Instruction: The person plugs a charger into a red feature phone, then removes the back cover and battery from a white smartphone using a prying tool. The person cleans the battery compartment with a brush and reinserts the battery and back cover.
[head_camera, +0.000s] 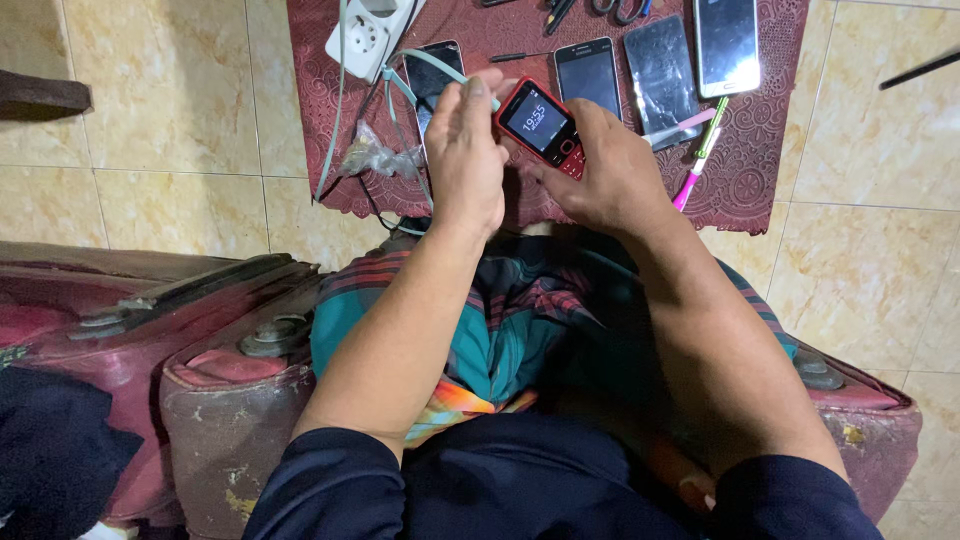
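Both hands gripped a small red keypad phone (541, 123) above a maroon mat (760, 170), left hand (467, 150) seemingly pinching its top end, right hand (608, 165) closed on its lower end, its long axis slanting between them.

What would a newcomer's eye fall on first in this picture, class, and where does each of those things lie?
First, the small red keypad phone with its lit screen, held near the top centre between the left hand and the right hand. Behind it, a row of smartphones lies on a dark red patterned mat on the tiled floor. A white power strip sits at the mat's upper left corner.
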